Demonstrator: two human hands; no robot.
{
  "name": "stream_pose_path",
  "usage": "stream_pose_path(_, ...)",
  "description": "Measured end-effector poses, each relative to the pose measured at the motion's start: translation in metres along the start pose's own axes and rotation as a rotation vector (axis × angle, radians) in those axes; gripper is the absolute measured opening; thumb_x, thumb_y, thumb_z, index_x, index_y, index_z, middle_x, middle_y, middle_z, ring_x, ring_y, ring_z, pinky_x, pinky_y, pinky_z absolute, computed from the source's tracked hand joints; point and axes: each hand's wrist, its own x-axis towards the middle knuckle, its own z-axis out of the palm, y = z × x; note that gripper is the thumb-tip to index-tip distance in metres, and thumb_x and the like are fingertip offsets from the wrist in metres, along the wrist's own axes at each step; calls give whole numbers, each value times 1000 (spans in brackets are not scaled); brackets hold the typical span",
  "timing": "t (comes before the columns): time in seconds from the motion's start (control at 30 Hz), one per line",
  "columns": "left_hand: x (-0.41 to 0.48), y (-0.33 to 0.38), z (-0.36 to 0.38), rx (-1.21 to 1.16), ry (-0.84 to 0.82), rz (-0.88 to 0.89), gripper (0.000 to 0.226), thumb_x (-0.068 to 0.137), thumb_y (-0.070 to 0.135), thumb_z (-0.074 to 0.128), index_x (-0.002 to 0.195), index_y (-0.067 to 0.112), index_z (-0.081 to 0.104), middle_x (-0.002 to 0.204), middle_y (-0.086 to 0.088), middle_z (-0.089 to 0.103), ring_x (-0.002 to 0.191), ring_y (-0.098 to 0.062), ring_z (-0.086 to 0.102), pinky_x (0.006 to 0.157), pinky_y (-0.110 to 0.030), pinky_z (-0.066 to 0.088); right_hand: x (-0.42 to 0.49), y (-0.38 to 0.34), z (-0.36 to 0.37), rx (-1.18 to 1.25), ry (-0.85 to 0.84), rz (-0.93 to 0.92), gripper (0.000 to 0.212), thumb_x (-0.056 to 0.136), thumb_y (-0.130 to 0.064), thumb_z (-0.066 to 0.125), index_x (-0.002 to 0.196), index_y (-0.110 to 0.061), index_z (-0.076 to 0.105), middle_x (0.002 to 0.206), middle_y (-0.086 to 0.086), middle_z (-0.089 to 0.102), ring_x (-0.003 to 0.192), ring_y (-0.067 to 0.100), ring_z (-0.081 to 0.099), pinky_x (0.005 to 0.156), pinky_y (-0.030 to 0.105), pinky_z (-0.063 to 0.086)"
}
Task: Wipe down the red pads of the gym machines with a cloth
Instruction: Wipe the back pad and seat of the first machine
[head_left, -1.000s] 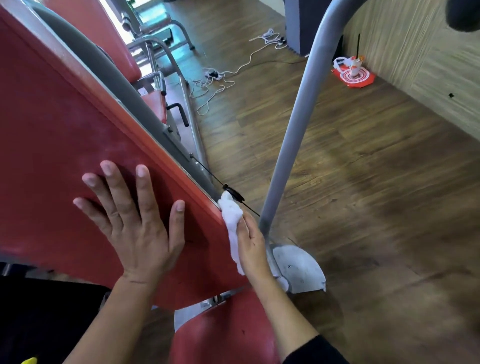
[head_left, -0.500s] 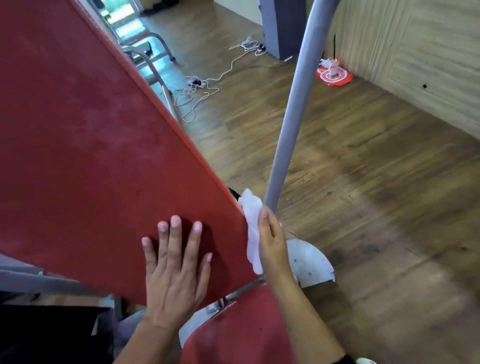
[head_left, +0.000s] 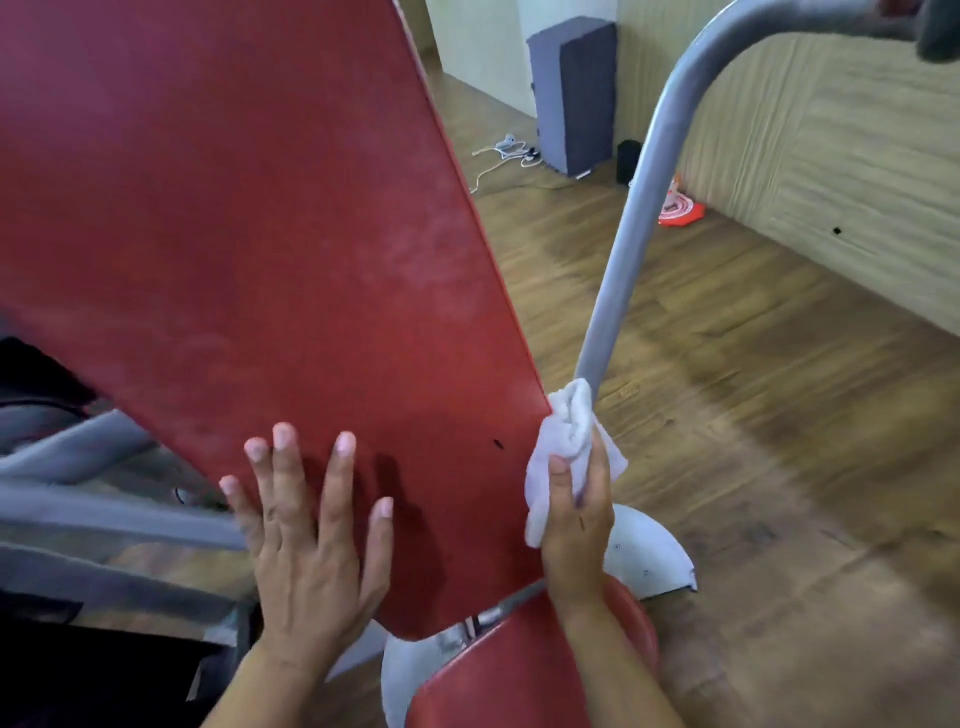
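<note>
A large red back pad (head_left: 260, 249) fills the upper left, tilted, with dusty pale smears on its face. My left hand (head_left: 311, 535) lies flat on the pad's lower part, fingers spread. My right hand (head_left: 576, 525) grips a bunched white cloth (head_left: 566, 441) and presses it against the pad's right edge near the bottom corner. A red seat pad (head_left: 514, 670) sits below, partly hidden by my right forearm.
A grey metal tube (head_left: 628, 234) rises just right of the cloth and curves overhead. A white base plate (head_left: 649, 556) lies on the wooden floor. Grey frame bars (head_left: 104, 509) are at left. A dark speaker (head_left: 571, 93), white cables (head_left: 504, 150) and a red-white object (head_left: 680, 208) lie farther back.
The view has swung so the pad's front face fills more of the frame. My right hand stays on the pad's right edge with the cloth. My left hand remains flat on the pad.
</note>
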Motion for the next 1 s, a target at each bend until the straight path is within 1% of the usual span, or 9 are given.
stream_pose_path(0.1,9,-7,-6,-3,25,-1,76,89,31,51,155,20,13,162,-4,-12,149,-22,-9,119,-47,-5,-15,-11,15,-67,24,-227,50,93,-40,48,140,-27,40,148,-10,41,139,9,35,113,29,28)
stream_pose_path(0.2,16,-14,-8,-2,47,1,75,89,30,52,154,19,14,162,-4,-13,149,-22,-10,119,-46,-6,-16,-13,19,-186,23,-410,45,97,-37,45,137,-18,48,147,-4,44,139,18,36,114,38,28)
stream_pose_path(0.33,24,-20,-8,-7,83,8,74,91,30,51,154,20,15,162,-4,-13,149,-22,-10,119,-46,-6,20,-16,10,-379,56,-469,60,90,-42,49,142,-13,41,134,0,51,122,25,44,107,49,30)
stream_pose_path(0.4,30,-23,-8,-1,92,13,74,91,31,51,154,20,14,162,-3,-14,149,-22,-10,119,-46,-7,29,-21,14,-435,34,-466,67,88,-51,48,142,-12,43,131,-1,43,124,27,40,106,56,25)
stream_pose_path(0.53,40,-27,-8,3,118,12,73,92,31,51,154,20,14,161,-3,-14,149,-22,-10,119,-45,-8,25,-20,18,-302,-65,-456,66,88,-66,44,140,-27,42,153,1,19,142,24,23,115,30,23)
stream_pose_path(0.57,42,-27,-7,3,119,15,74,92,31,51,154,20,14,161,-3,-14,149,-22,-10,119,-45,-8,25,-21,18,-287,-79,-443,68,86,-68,44,140,-27,40,156,1,20,143,21,23,115,28,22)
stream_pose_path(0.7,48,-31,-2,-14,118,16,74,92,31,51,154,22,14,161,-3,-15,149,-22,-11,119,-45,-8,27,-27,22,-313,-28,-465,76,83,-69,48,138,-17,42,142,-8,45,131,13,41,109,32,27)
stream_pose_path(0.87,51,-27,3,0,109,-6,72,93,34,49,155,23,13,161,-4,-15,149,-23,-10,118,-46,-11,17,-33,23,-272,137,-427,52,85,-43,54,132,-24,43,130,-10,50,121,5,41,106,36,31)
stream_pose_path(1.0,52,-29,6,28,130,6,71,93,34,48,154,22,15,162,-4,-13,149,-23,-9,118,-46,-11,0,-33,29,-307,121,-569,44,86,-27,55,128,-22,46,120,-19,47,112,0,41,97,41,40)
